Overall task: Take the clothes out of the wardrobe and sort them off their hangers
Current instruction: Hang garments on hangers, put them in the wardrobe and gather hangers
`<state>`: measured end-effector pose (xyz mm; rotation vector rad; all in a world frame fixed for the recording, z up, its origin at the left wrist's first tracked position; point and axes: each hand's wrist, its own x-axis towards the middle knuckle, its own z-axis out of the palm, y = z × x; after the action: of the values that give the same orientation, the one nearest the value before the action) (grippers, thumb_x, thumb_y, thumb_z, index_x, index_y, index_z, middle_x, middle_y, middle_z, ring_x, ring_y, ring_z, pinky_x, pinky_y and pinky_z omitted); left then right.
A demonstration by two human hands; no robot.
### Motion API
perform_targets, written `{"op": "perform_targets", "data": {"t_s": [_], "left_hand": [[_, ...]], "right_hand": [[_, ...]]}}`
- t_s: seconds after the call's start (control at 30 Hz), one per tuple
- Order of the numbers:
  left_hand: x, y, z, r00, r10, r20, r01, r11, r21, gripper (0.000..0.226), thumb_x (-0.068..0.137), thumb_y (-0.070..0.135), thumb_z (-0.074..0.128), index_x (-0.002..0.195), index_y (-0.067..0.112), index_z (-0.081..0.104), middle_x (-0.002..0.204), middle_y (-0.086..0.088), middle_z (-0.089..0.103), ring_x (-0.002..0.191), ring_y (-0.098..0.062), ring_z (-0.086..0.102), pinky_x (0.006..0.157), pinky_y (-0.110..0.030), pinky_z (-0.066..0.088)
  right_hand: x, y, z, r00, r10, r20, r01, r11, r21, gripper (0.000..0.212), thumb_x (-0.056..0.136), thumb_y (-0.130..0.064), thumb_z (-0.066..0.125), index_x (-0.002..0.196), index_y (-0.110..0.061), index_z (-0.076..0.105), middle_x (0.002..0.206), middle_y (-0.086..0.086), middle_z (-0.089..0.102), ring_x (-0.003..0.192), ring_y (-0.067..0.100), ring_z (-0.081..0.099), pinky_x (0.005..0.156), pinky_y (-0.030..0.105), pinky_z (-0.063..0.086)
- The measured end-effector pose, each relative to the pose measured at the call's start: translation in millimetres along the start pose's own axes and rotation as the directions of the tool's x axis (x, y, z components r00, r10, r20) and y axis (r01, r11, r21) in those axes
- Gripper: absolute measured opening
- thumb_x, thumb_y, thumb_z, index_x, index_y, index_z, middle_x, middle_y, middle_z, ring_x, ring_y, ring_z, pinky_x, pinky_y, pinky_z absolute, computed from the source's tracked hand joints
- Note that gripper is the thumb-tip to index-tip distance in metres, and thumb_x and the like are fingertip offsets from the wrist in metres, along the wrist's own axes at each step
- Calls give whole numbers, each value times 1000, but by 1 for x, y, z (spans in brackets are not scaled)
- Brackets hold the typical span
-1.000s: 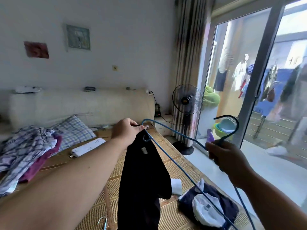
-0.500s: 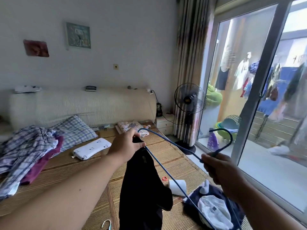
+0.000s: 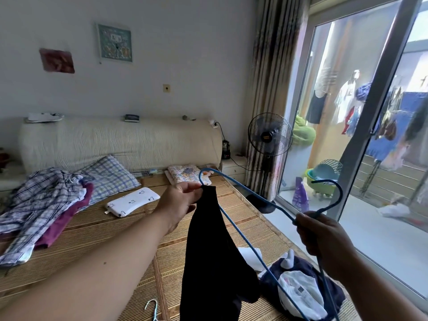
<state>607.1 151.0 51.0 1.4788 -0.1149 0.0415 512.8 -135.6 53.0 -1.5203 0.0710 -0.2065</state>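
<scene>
Left of blue hanger: plaid clothes pile on bed; L hand at hanger's L end, fingers pinching top of black garment, which hangs below that end; R hand at hanger's neck under hook, curled round wire.

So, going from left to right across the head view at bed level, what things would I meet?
pile of checked shirts → white printed small pillow → left hand → black hanging garment → right hand. The thin blue wire hanger spans both hands, so it is left out.
</scene>
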Motion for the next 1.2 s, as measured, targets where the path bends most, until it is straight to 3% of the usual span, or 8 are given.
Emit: {"op": "perform_targets", "data": {"t_s": [0.13, 0.27, 0.4, 0.47, 0.7, 0.93, 1.07, 1.2], "left_hand": [[-7, 2, 1, 996, 61, 70, -78, 959, 274, 11, 86, 22, 68, 79, 14, 71, 64, 2, 65, 60, -10, 57, 59, -20, 44], [-13, -7, -2, 895, 330, 302, -427, 431, 795, 29, 92, 20, 57, 67, 8, 62, 74, -4, 54, 71, -16, 53, 65, -29, 39], [-20, -11, 15, 957, 270, 110, -291, 859, 422, 23, 96, 19, 51, 77, 18, 63, 73, 5, 59, 66, 1, 53, 62, -14, 39], [-18, -9, 20, 960, 263, 92, -278, 888, 367, 23, 96, 25, 49, 79, 19, 62, 73, 5, 59, 67, -3, 52, 63, -18, 39], [-19, 7, 8, 909, 84, 409, -324, 759, 565, 15, 72, 29, 55, 70, 21, 68, 52, 15, 52, 49, 4, 42, 51, -14, 34], [-14, 39, -1, 911, 38, 410, -268, 811, 521, 47, 63, 45, 63, 107, 29, 63, 105, -5, 63, 100, -17, 60, 90, -34, 45], [-19, 68, 27, 831, 159, 533, -542, 445, 712, 41, 91, 55, 42, 126, 38, 56, 128, 15, 58, 102, 8, 49, 81, -12, 35], [-29, 71, 80, 805, 41, 591, -575, 298, 762, 31, 95, 25, 51, 119, 42, 61, 83, 18, 64, 76, 4, 56, 69, -21, 44]], "right_hand": [[0, -2, 0, 999, -24, -29, 25, 1000, 2, 17, 90, -8, 55, 76, 1, 60, 53, 7, 43, 42, 11, 33, 34, 15, 24], [-1, -1, -4, 998, -32, -59, 33, 999, 15, 14, 90, -5, 55, 78, 0, 60, 49, 2, 48, 38, 4, 40, 33, 12, 30], [0, 1, -5, 995, -38, -89, 40, 999, 14, 15, 91, -9, 55, 77, -3, 60, 55, 5, 45, 41, 7, 37, 34, 14, 29], [2, 0, -5, 994, -43, -101, 47, 998, 40, 17, 91, -9, 54, 75, -5, 59, 55, 5, 44, 42, 8, 36, 34, 14, 28], [3, -9, -19, 980, -119, -160, 130, 990, 58, 20, 90, -8, 55, 72, -6, 61, 48, -2, 47, 38, 4, 37, 36, 12, 26], [0, -10, -24, 974, -221, -52, 221, 975, -4, 19, 90, -4, 53, 72, -4, 60, 45, -6, 48, 41, 2, 40, 39, 10, 32], [10, -16, -20, 962, -273, 4, 273, 962, -16, 22, 90, -3, 54, 68, -7, 59, 46, -6, 49, 43, 0, 41, 41, 10, 34], [14, -17, -7, 930, -358, 83, 368, 908, -201, 25, 91, -8, 57, 67, -15, 61, 51, -8, 54, 48, 0, 46, 48, 12, 37]]}}
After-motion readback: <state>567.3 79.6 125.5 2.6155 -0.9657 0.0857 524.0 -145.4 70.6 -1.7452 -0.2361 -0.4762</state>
